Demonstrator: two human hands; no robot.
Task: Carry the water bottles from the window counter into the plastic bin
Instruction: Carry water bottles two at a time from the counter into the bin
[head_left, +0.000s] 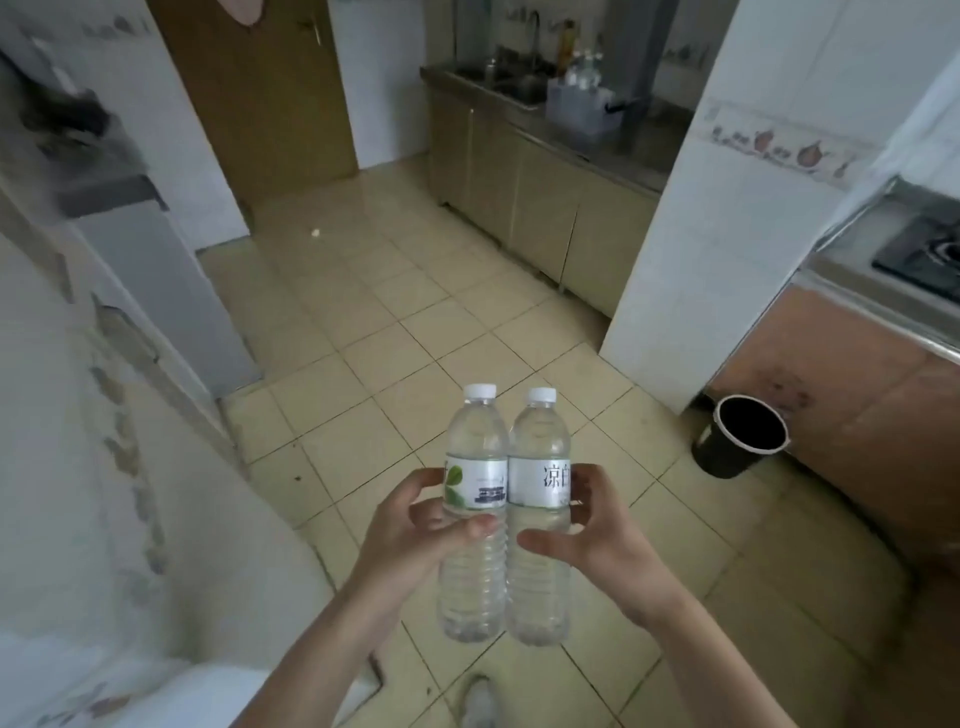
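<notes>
We hold two clear water bottles upright over the tiled floor (395, 332), side by side and touching. Left hand (415, 525) wraps the left bottle (475, 519), thumb across its front below the green-leaf label. Right hand (597, 530) grips the right bottle (540, 525), fingers round its far side, thumb reaching toward the front. Both white caps on. A black bucket (740, 436) stands on the floor to our right, beside a brown cabinet (852, 405). Far ahead, a steel sink counter (524, 104) carries a clear plastic bin (582, 111) with bottles standing in it. A shoe (480, 701) shows at the bottom edge.
</notes>
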